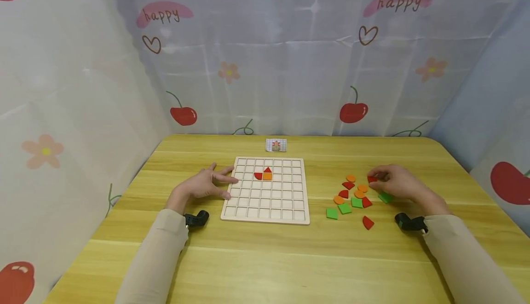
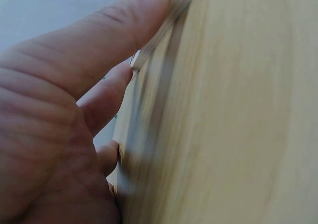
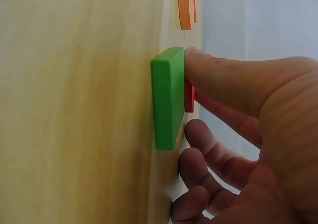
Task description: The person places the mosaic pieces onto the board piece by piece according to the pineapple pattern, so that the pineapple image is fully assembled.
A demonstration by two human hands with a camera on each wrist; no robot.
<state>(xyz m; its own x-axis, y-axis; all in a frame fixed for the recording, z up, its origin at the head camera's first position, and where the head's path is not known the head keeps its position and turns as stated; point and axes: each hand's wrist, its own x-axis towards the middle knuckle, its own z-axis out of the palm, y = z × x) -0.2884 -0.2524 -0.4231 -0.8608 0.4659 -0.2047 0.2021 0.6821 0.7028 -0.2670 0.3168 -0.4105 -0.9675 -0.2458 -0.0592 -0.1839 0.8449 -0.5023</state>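
A pale wooden grid board (image 1: 265, 222) lies on the table. In its cells sit a red quarter-circle piece (image 1: 258, 175), a red triangle (image 1: 267, 170) and an orange square (image 1: 267, 176). My left hand (image 1: 203, 184) touches the board's left edge with spread fingers; the left wrist view shows the thumb (image 2: 114, 30) at that edge. On the right, thumb and index finger of my right hand (image 1: 399, 183) pinch a red piece (image 1: 371, 180), its shape partly hidden. Right beside them is a green square piece (image 3: 169, 100), nearer the wrist camera.
Loose pieces lie right of the board: green squares (image 1: 331, 213), orange discs (image 1: 350, 178) and red quarter-circle pieces (image 1: 367, 222). A small printed card (image 1: 276, 145) lies behind the board. A patterned curtain (image 1: 281, 88) hangs beyond the table's back edge.
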